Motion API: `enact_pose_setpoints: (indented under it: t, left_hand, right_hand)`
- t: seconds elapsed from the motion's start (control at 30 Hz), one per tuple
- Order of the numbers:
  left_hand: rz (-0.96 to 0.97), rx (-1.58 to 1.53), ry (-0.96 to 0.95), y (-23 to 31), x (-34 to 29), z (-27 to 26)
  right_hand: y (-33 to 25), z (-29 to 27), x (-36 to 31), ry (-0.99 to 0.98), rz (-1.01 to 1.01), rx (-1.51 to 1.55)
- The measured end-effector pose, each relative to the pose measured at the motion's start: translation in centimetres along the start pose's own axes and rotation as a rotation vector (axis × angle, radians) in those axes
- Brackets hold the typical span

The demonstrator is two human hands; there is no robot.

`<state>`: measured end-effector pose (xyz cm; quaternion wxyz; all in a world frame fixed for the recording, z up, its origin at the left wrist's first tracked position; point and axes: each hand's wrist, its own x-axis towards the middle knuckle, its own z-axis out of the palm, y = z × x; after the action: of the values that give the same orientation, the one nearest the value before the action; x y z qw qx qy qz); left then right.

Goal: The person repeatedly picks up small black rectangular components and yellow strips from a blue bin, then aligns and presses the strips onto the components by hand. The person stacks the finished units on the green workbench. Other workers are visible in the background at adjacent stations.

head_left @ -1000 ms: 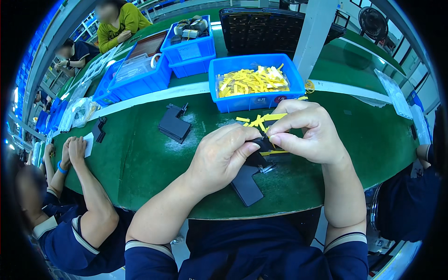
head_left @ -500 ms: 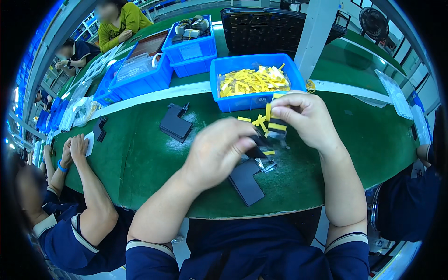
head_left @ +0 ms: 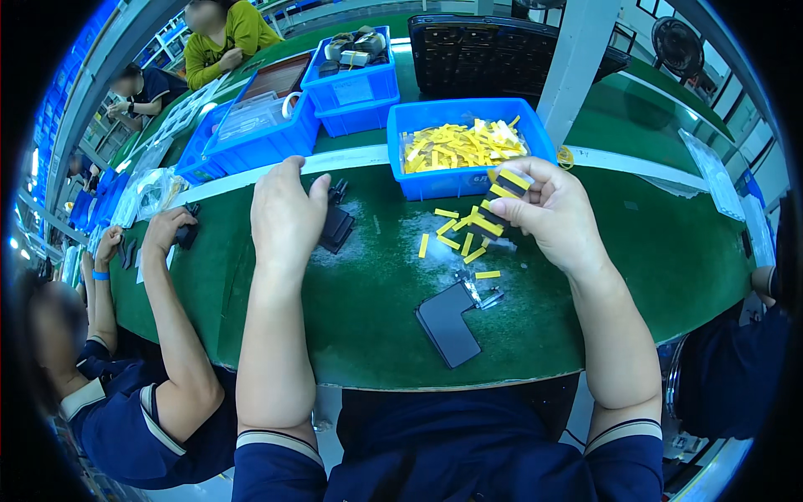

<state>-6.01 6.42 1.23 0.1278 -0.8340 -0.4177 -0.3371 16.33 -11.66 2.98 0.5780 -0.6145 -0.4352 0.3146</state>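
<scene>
My left hand (head_left: 288, 213) is over a stack of black L-shaped flat packs (head_left: 336, 233) on the green bench. Its thumb stands apart from the stretched fingers, and the back of the hand hides part of the stack. In my right hand (head_left: 548, 209), pinched between thumb and fingers, is a striped yellow-and-black strip of tabs (head_left: 510, 184). Below it, loose yellow strips (head_left: 467, 244) lie scattered on the bench. Nearer me lies another stack of black L-shaped packs (head_left: 449, 325), with shiny connector tails (head_left: 483, 294) at its upper right.
A blue bin (head_left: 435, 186) full of yellow strips stands beyond my right hand, beside a white post (head_left: 577, 71). More blue bins (head_left: 263, 144) are at the far left. A co-worker's hand (head_left: 167, 230) holds a black part at left.
My left hand has moved left from beside the right hand to the far stack, and its fingers have opened. More loose yellow strips now show on the bench. The right hand still holds the striped strip.
</scene>
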Motion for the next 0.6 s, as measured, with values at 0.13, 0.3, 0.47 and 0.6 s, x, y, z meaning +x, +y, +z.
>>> enact_pose_setpoints:
  t: [0.13, 0.3, 0.47, 0.6]
  left_hand:
    - [-0.005, -0.964, -0.386, 6.2, -1.1, -3.0]
    - [0.055, -1.264, -0.504, 8.8, -2.7, -2.8]
    - [-0.366, -1.662, -0.813, 8.4, -2.2, -2.0]
    - [-0.146, -0.943, -0.794, 7.1, -2.3, 0.3]
  right_hand:
    - [0.3, 0.7, -0.6, -0.063, -0.048, 0.093]
    - [0.0, 1.7, -1.2, 0.027, -0.177, 0.214]
    - [0.1, 1.3, -0.9, 0.144, -0.277, 0.156]
    - [-1.2, -1.0, -0.3, 0.240, -0.249, 0.187]
